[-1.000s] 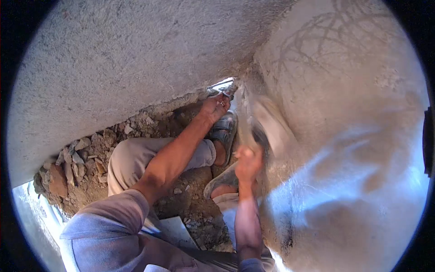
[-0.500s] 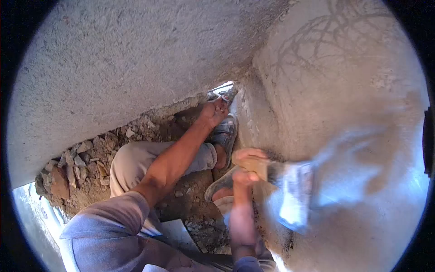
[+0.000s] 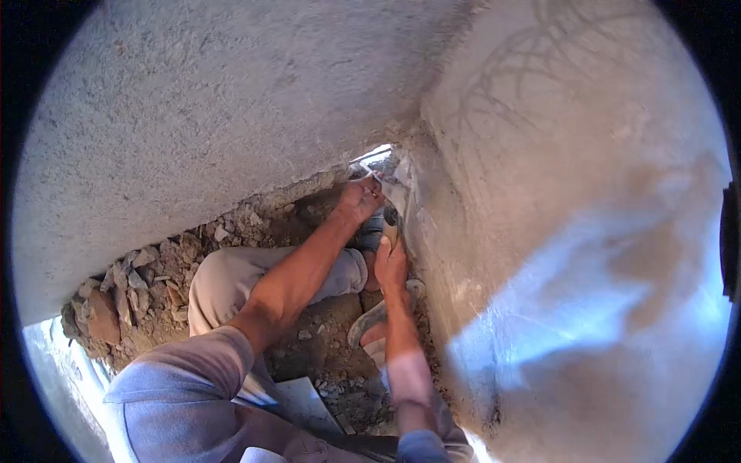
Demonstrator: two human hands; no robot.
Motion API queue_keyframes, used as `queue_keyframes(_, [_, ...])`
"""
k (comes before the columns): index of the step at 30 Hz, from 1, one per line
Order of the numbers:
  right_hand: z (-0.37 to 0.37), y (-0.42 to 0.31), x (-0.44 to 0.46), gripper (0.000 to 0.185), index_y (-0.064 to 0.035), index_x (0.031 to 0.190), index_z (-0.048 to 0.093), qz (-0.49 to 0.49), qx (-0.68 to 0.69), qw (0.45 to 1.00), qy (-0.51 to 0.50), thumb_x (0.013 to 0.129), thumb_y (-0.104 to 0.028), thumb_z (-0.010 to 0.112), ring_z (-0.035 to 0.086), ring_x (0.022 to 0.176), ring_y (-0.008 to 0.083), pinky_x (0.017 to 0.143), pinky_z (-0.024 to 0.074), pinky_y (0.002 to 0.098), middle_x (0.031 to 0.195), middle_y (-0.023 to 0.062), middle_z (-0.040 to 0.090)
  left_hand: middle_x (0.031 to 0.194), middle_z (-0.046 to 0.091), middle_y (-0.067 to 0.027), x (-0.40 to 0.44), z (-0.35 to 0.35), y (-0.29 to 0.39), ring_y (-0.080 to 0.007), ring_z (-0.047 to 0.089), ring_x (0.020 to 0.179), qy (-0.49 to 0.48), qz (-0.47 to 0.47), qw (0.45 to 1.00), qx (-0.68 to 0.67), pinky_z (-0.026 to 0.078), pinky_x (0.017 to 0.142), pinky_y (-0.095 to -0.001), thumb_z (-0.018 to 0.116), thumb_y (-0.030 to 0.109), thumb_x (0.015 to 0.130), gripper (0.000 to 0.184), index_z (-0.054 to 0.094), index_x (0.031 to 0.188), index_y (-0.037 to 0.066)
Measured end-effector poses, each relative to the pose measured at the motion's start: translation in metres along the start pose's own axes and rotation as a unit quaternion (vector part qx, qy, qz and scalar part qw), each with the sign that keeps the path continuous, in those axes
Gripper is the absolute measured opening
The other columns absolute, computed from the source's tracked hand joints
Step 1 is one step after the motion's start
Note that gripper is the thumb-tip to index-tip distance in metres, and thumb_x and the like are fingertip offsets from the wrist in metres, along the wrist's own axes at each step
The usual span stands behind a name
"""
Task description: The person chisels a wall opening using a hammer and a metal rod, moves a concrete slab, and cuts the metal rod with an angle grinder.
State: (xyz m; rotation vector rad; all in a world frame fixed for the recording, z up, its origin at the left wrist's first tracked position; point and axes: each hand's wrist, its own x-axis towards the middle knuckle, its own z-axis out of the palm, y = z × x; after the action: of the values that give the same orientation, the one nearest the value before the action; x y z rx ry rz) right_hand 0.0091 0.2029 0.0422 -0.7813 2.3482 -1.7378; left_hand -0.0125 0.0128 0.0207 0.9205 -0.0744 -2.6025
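Down in the corner where two walls meet, my left hand (image 3: 361, 199) is closed around the end of a thin white strip or cord (image 3: 369, 169) near a small bright gap. My right hand (image 3: 390, 265) grips the wooden handle (image 3: 391, 224) of a flat-bladed tool, just below and to the right of my left hand. The tool's pale blade (image 3: 394, 191) points up at the corner beside my left fingers. Where exactly the blade touches is too small to tell.
A rough grey wall (image 3: 208, 116) rises on the left, a smoother sunlit wall (image 3: 556, 231) on the right. Broken stones (image 3: 104, 316) and soil lie along the left wall's foot. A flat pale piece (image 3: 307, 403) rests near my legs. My sandalled feet stand close to the corner.
The tool was blurred near the corner, swung out to the right over the wall, and is now back at the corner with its blade upward. My left hand has stayed almost in place.
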Motion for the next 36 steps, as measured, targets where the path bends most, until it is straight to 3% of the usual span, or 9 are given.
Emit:
queue_keyframes(4, [-0.031,-0.060,0.004,0.037,0.0047,0.092,0.057,0.006,-0.133,0.990,-0.038,0.091,-0.032,0.052,0.061,0.071,0.0259,0.070,0.0481,0.0393,0.079,0.0213,0.059,0.074,0.054,-0.0005,0.012,-0.024,-0.014,-0.0119,0.047,0.062,-0.070,0.011,0.997,-0.041,0.042,0.063,-0.0289,0.053,0.007,0.089,0.009,0.059,0.095,0.004])
queue_keyframes(6, [-0.045,-0.060,0.004,0.045,0.0020,0.084,0.058,-0.097,0.127,0.986,-0.041,0.093,-0.041,0.047,0.060,0.070,0.0233,0.064,0.0478,0.0375,0.076,0.0134,0.060,0.071,0.052,-0.0011,-0.003,0.002,0.000,-0.0123,0.047,0.062,0.028,-0.011,0.994,-0.102,0.044,0.065,-0.0296,0.055,0.010,0.090,0.010,0.060,0.094,0.003])
queue_keyframes(8, [-0.033,-0.080,0.019,0.050,0.0003,0.083,0.058,-0.181,0.189,0.961,0.089,0.093,-0.047,0.044,0.059,0.070,0.0204,0.061,0.0471,0.0361,0.074,0.0094,0.059,0.075,0.057,-0.0031,0.018,-0.025,0.007,-0.0139,0.052,0.064,-0.139,-0.033,0.989,-0.023,0.045,0.062,-0.0295,0.055,0.013,0.091,0.013,0.061,0.096,0.003])
queue_keyframes(10, [-0.011,-0.024,0.009,0.060,0.0026,0.090,0.058,-0.142,0.205,0.968,0.035,0.093,-0.055,0.043,0.062,0.073,0.0310,0.065,0.0483,0.0424,0.077,0.0147,0.062,0.080,0.061,-0.0036,-0.003,-0.004,-0.001,-0.0150,0.053,0.064,0.008,0.016,0.999,-0.036,0.046,0.057,-0.0284,0.054,0.015,0.092,0.016,0.061,0.099,0.003])
queue_keyframes(12, [-0.001,-0.004,0.018,0.063,0.0047,0.097,0.057,0.139,-0.152,0.961,-0.186,0.093,-0.057,0.042,0.061,0.081,0.0442,0.072,0.0467,0.0493,0.082,0.0216,0.064,0.081,0.062,-0.0033,0.017,-0.060,0.002,-0.0151,0.054,0.065,0.019,0.020,0.998,-0.057,0.046,0.057,-0.0284,0.053,0.017,0.093,0.017,0.061,0.100,0.004])
queue_keyframes(14, [-0.014,-0.024,0.011,0.052,0.0038,0.107,0.056,0.196,-0.145,0.944,-0.223,0.091,-0.045,0.050,0.050,0.102,0.0543,0.083,0.0436,0.0546,0.105,0.0334,0.058,0.083,0.063,-0.0030,0.034,-0.058,0.020,-0.0151,0.055,0.066,0.018,0.038,0.997,-0.072,0.047,0.056,-0.0285,0.052,0.019,0.094,0.019,0.061,0.102,0.004])
queue_keyframes(17, [-0.038,-0.048,-0.024,0.052,0.0047,0.115,0.053,0.106,-0.112,0.976,-0.153,0.092,-0.042,0.049,0.054,0.104,0.0504,0.088,0.0424,0.0519,0.103,0.0313,0.061,0.084,0.061,-0.0024,0.024,-0.066,0.005,-0.0141,0.060,0.074,-0.116,-0.015,0.992,0.037,0.052,0.067,-0.0322,0.043,0.022,0.100,0.024,0.056,0.111,0.005])
queue_keyframes(20, [-0.063,-0.088,-0.007,0.048,0.0039,0.096,0.050,-0.007,-0.040,0.999,0.007,0.095,-0.044,0.044,0.056,0.064,0.0253,0.064,0.0447,0.0374,0.068,0.0088,0.055,0.086,0.061,-0.0033,-0.002,-0.039,-0.010,-0.0135,0.061,0.075,-0.083,-0.054,0.995,-0.009,0.053,0.066,-0.0294,0.043,0.022,0.100,0.026,0.055,0.111,0.002])
queue_keyframes(36, [-0.087,-0.070,-0.061,0.045,-0.0014,0.092,0.048,0.129,0.041,0.989,-0.065,0.096,-0.045,0.039,0.049,0.053,0.0155,0.051,0.0393,0.0302,0.062,0.0051,0.051,0.092,0.066,-0.0064,-0.052,-0.025,-0.004,-0.0132,0.062,0.079,-0.075,0.014,0.991,0.111,0.051,0.066,-0.0264,0.051,0.015,0.096,0.015,0.059,0.104,0.004])
